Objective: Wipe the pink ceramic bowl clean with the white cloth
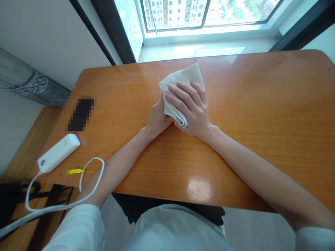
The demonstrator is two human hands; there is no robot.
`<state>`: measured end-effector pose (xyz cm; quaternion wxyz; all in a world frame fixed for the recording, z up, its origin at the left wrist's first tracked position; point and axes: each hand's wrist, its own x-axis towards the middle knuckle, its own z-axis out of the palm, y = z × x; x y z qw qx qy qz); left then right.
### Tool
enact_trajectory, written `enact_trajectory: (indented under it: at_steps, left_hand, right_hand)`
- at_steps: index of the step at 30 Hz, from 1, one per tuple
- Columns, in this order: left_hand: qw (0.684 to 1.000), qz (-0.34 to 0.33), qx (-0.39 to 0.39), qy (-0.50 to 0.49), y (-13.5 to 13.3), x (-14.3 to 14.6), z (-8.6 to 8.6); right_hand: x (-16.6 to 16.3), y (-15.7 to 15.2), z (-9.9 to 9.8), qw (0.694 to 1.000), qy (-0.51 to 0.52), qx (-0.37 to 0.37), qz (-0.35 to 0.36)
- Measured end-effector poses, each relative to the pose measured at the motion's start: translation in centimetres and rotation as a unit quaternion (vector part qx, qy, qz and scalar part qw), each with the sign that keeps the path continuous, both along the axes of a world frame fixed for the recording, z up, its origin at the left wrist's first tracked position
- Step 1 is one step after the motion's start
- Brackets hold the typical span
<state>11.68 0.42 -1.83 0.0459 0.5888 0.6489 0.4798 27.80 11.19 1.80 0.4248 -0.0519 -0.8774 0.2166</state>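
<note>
A folded off-white cloth (183, 77) lies on the orange wooden table (261, 115), near its middle. My right hand (192, 108) rests on top of the cloth, fingers stretched out flat and pressing it down. My left hand (157, 116) sits at the cloth's left edge with its fingers tucked under the fold, so they are hidden.
A white power bank (58, 152) with a looping white cable (89, 181) lies at the table's left front corner. A dark blurred-out object (80, 114) lies behind it. A window and sill (204, 48) run along the far edge. A lower wooden surface (31, 139) stands at the left.
</note>
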Motion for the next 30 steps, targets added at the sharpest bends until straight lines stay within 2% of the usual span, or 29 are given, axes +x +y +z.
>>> enact_trajectory:
  at_steps: [2,5,7,8,11,13,14,19,21,24,26,30]
  left_hand:
    - [1.0,0.007,-0.003,-0.007,0.1,0.3,0.4]
    - [1.0,0.013,0.002,-0.013,0.2,0.8,1.3]
    - [1.0,0.01,0.006,-0.012,0.1,0.8,1.4]
    - [1.0,0.009,0.007,-0.012,0.1,0.7,1.2]
    - [1.0,-0.001,0.009,-0.01,0.0,0.2,0.4]
    - [1.0,-0.003,0.005,-0.011,0.1,0.0,0.2]
    - [1.0,0.002,0.002,-0.013,0.1,0.1,0.3]
    - [1.0,0.018,0.001,-0.002,0.2,0.7,1.1]
    - [1.0,0.017,-0.001,-0.001,0.1,0.5,0.8]
    - [1.0,0.003,-0.001,0.007,0.1,0.0,0.1]
    - [1.0,0.001,-0.001,0.005,0.1,0.0,0.0]
    - [0.999,0.032,-0.005,-0.004,0.3,0.7,0.9]
  right_hand:
    - [-0.3,0.4,-0.3,0.999,0.017,-0.04,-0.022]
    - [-0.8,1.2,-1.1,0.975,0.086,-0.176,-0.101]
    - [-0.8,1.2,-1.2,0.966,0.095,-0.213,-0.116]
    - [-0.6,1.0,-1.1,0.971,0.087,-0.195,-0.105]
    - [0.0,0.3,-0.3,0.997,0.03,-0.068,-0.034]
    - [0.2,0.2,-0.1,1.0,0.007,-0.02,-0.007]
    - [0.2,0.4,-0.1,1.0,0.009,-0.025,-0.011]
    - [-0.2,1.5,-1.0,0.983,0.078,-0.14,-0.093]
    - [0.0,1.3,-0.7,0.987,0.061,-0.119,-0.084]
    - [0.3,0.6,0.2,0.999,0.0,-0.05,-0.013]
    - [0.2,0.6,0.5,0.999,-0.017,-0.036,0.012]
    - [-0.1,1.5,-0.3,0.993,0.033,-0.098,-0.055]
